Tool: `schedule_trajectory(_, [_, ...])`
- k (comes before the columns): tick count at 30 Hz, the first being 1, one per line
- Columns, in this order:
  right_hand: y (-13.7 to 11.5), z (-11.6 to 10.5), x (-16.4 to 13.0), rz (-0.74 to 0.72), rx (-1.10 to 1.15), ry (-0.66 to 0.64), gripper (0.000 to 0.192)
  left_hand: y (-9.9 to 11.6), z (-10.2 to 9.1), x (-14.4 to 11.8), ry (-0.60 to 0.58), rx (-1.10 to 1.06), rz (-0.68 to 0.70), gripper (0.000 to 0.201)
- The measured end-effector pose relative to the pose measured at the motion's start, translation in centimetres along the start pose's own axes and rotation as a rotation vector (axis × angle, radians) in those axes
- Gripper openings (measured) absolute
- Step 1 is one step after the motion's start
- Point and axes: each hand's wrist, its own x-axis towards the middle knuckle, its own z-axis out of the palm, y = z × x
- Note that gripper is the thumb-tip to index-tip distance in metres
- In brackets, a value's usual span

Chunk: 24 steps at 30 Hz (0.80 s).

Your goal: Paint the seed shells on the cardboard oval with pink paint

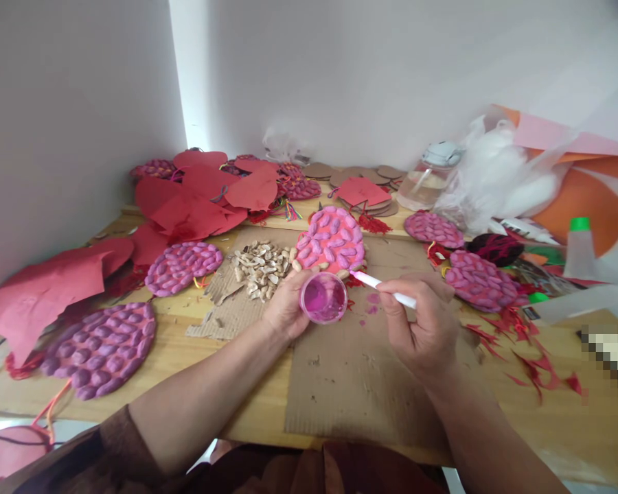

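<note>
My left hand (287,307) is closed round a small clear cup (323,298) with magenta paint inside, tilted toward me. In my right hand (421,322) is a white-handled paintbrush (384,287), its pink tip at the lower edge of an oval piece (331,237) covered in peanut shells. Most of those shells are painted pink-purple; a few along the bottom edge are bare tan. The piece lies on a cardboard sheet (350,384), just beyond the cup. Left of it sits a heap of broken peanut shells (260,267).
Finished-looking purple shell pieces (106,350) lie to the left, others (478,280) to the right. Red paper shapes (200,195) pile up at the back left. A green-capped bottle (579,247), a plastic bag (487,171) and a clear jar (422,184) stand right. Red scraps (540,367) lie on the table.
</note>
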Motion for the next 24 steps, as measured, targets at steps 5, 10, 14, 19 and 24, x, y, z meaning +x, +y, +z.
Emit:
schedule_trajectory(5, [0.28, 0.02, -0.11, 0.021, -0.016, 0.038, 0.008, -0.22, -0.63, 0.22, -0.006, 0.031, 0.000, 0.009])
schedule_trajectory(10, [0.49, -0.05, -0.17, 0.013, 0.007, 0.053, 0.007, -0.23, -0.80, 0.36, 0.005, 0.047, -0.010, 0.012])
schedule_trajectory(14, [0.54, -0.11, -0.13, 0.018, -0.006, 0.022, 0.006, -0.16, -0.47, 0.15, 0.000, 0.028, -0.003, 0.006])
schedule_trajectory(19, [0.72, -0.07, -0.08, 0.039, 0.003, 0.060, 0.005, -0.15, -0.49, 0.23, 0.001, 0.035, 0.006, 0.006])
schedule_trajectory(24, [0.67, 0.05, -0.05, 0.018, 0.014, 0.015, 0.008, -0.09, -0.76, 0.45, -0.021, 0.044, -0.006, 0.002])
